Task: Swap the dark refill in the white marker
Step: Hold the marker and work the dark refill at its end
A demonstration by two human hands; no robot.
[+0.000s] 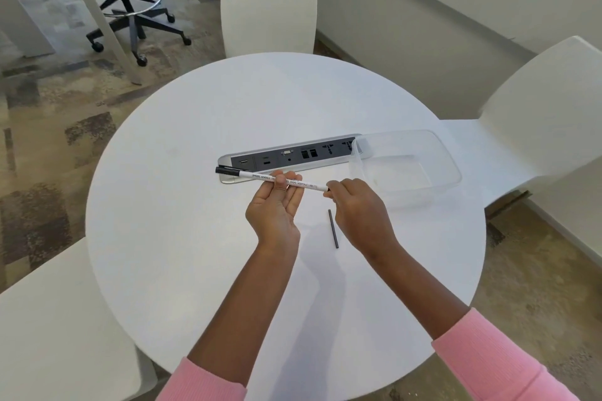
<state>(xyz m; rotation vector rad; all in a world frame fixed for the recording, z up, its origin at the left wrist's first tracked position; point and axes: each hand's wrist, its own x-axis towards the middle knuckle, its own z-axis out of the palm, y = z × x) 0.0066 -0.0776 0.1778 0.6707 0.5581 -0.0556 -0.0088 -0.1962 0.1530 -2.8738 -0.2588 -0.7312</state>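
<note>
A white marker [257,176] with black print and a black cap at its left end is held level above the round white table [182,205]. My left hand [275,205], palm up, grips its barrel near the middle between thumb and fingers. My right hand [356,210] pinches the marker's right end, where a small dark part shows at the fingertips. A thin dark refill [333,228] lies loose on the table just below and between my hands, touching neither.
A grey power and data socket strip [293,153] is set into the table behind the marker. A clear plastic tub [407,166] stands at the right. White chairs [268,6] surround the table; a wheeled stool stands far left.
</note>
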